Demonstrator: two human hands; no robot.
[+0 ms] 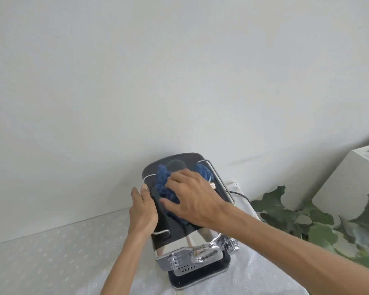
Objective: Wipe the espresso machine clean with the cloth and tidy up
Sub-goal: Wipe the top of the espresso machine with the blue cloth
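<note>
The espresso machine (pixel 175 237), black on top with chrome front and dials, stands against the white wall and is seen from above. A crumpled blue cloth (pixel 164 184) lies on its glossy top. My right hand (pixel 192 196) presses flat on the cloth with fingers spread, covering most of it. My left hand (pixel 142 209) holds the machine's left edge, thumb up by the chrome rail. The drip tray area shows at the bottom front.
A white dotted tablecloth (pixel 51 252) covers the table. Green plant leaves (pixel 307 222) and a white paper bag (pixel 349 184) stand to the right. A black power cord (pixel 240 193) runs behind the machine on the right. The wall is close behind.
</note>
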